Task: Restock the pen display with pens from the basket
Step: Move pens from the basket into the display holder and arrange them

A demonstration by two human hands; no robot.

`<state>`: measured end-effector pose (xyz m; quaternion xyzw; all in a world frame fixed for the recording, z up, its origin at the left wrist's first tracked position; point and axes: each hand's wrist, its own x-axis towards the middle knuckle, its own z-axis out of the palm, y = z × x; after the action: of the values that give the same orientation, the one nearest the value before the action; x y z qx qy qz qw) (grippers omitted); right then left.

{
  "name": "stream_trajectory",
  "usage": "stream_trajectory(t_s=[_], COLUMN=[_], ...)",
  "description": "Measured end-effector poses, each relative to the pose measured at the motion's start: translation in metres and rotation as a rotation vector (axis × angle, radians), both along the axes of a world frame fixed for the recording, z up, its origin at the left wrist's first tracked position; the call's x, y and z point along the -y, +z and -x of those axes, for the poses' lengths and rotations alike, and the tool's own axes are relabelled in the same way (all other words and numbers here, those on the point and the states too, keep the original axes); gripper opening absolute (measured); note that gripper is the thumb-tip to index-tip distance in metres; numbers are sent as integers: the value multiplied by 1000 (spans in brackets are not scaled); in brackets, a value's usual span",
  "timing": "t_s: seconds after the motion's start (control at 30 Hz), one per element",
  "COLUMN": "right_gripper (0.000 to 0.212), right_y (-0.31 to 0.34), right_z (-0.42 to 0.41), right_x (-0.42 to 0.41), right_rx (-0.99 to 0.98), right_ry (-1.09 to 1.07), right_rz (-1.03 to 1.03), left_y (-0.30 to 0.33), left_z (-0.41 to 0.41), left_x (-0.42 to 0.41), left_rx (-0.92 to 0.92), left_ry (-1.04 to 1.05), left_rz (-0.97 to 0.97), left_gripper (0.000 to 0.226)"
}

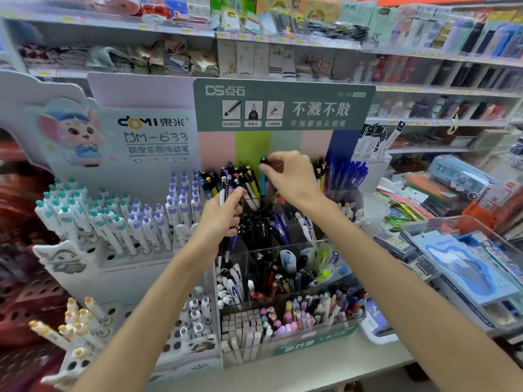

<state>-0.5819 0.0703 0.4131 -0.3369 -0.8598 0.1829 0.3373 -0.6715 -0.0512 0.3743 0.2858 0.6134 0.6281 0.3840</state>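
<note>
The right hand (288, 176) covers most of the teal pen (263, 179) it pinches by the top, upright over the back row of the pen display (283, 108); whether its tip sits in a slot is hidden. The left hand (220, 219) has its fingers curled round a small bundle of pens (225, 222), tips pointing down. No basket is in sight. The compartments are packed tight, and little bench (325, 366) edge is bare in front.
</note>
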Motion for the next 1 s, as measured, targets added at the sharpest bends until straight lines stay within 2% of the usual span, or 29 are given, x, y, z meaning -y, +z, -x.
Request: stream_trajectory(t_s=[0.13,0.23,0.33,0.4,0.47,0.57,0.63,0.73,0.87,1.0], right_gripper=[23,16,16,15,20,31,31,24,20,29], right_y=[-7,-10,-1,5,8,8,3,-3,2,6], right_z=[6,9,11,11,6,-4,-10,-19,-43,-68], right_x=[0,2,6,9,17,32,38,37,27,10], right_rx=[52,146,301,324,201,76,44,-147,-412,-543], right_ry=[23,18,29,10,-16,67,140,140,6,-154], right_rz=[30,-24,-140,-209,-193,67,240,360,428,376], left_y=[2,3,3,3,2,1,1,0,8,34], left_z=[4,8,7,6,6,4,0,-4,1,3], left_x=[2,3,6,7,8,6,5,-1,-3,-9], left_rx=[97,236,194,144,137,100,47,-47,-395,-530], left_ry=[-15,-50,-47,-63,-100,-145,-148,-135,-28,102], left_rz=[-1,-15,-34,-50,-61,-82,-98,-78,-93,-283], left_gripper=[22,40,36,30,27,25,24,24,33,19])
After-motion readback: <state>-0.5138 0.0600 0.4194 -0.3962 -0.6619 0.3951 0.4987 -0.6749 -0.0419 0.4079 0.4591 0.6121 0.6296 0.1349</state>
